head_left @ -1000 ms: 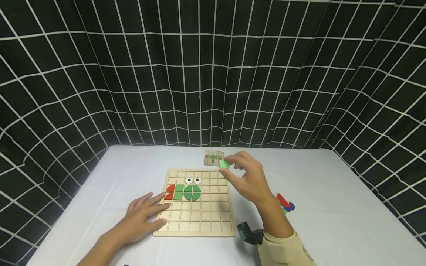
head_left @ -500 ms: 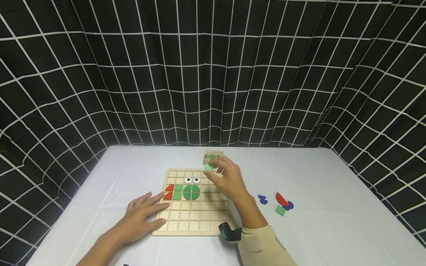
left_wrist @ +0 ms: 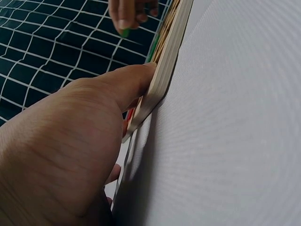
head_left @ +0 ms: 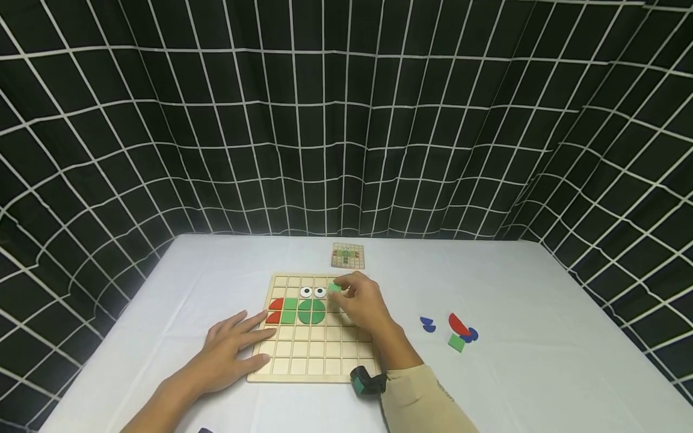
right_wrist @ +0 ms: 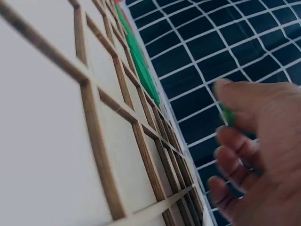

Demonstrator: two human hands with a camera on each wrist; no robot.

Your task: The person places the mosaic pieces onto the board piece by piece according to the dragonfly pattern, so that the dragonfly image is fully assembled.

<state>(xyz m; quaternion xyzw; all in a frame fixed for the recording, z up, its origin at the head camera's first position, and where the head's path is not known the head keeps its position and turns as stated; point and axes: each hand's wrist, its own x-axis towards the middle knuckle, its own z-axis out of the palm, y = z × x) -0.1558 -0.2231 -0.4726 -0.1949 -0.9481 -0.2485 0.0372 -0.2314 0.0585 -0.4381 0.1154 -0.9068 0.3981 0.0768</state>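
My right hand [head_left: 364, 302] pinches a light green square tile [head_left: 334, 288] between thumb and fingers, close over the wooden grid board [head_left: 319, 379], just right of two round eye pieces [head_left: 313, 292]. In the right wrist view the fingers hide most of that tile [right_wrist: 227, 115]. On the board sit red quarter-round pieces [head_left: 275, 311], light green squares [head_left: 289, 311] and a dark green circle [head_left: 311, 311] made of quarter pieces. My left hand [head_left: 230, 349] rests with spread, straight fingers on the board's left edge; in the left wrist view its thumb [left_wrist: 136, 77] lies against the rim.
Behind the board lies a small picture card [head_left: 348, 256] with a similar pattern. To the right on the white table are blue half-round pieces [head_left: 428, 325], a red half-round [head_left: 458, 325] and another green square [head_left: 456, 343]. A black, white-lined curtain [head_left: 346, 120] surrounds the table.
My right hand has carried the green tile left and down, from beside the picture card to over the board. The blue pieces its arm covered now show. My left hand stays put.
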